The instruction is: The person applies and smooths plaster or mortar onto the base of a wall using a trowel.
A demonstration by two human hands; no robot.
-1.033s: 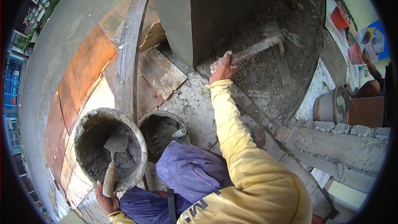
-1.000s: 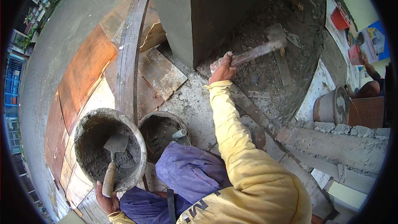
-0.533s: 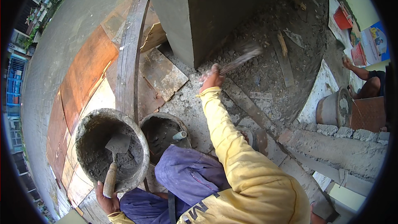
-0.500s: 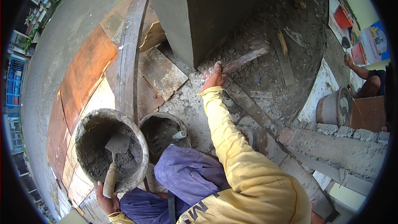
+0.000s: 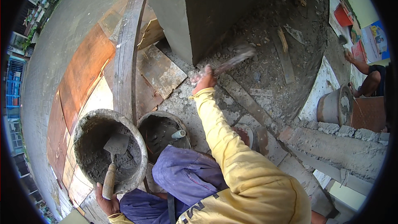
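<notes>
My left hand [image 5: 107, 201] is closed on the lower rim of a mortar bucket [image 5: 142, 141], which is tilted toward me. Wet grey mortar lies inside it. A trowel [image 5: 110, 178] rests in this bucket, blade on the mortar, its wooden handle crossing the rim beside my fingers. Out ahead, my right hand [image 5: 203, 79] is closed around the handle of a brush-like tool [image 5: 234, 60], whose pale far end is smeared by motion. This tool is over the ground near the foot of a grey plastered column [image 5: 168, 20]. My fingertips there are blurred.
A second bucket [image 5: 145, 157] with a pale roller-like cylinder [image 5: 178, 134] stands by my knee. Boards [image 5: 126, 58] and plywood [image 5: 87, 83] lie to the left. Rubble covers the ground right of the column. At far right another person's arm [image 5: 358, 64] shows near a large bucket [image 5: 325, 105].
My right hand has moved a little left and nearer to me, with the brush-like tool still in it. My left hand, the bucket and the trowel are nearly unchanged.
</notes>
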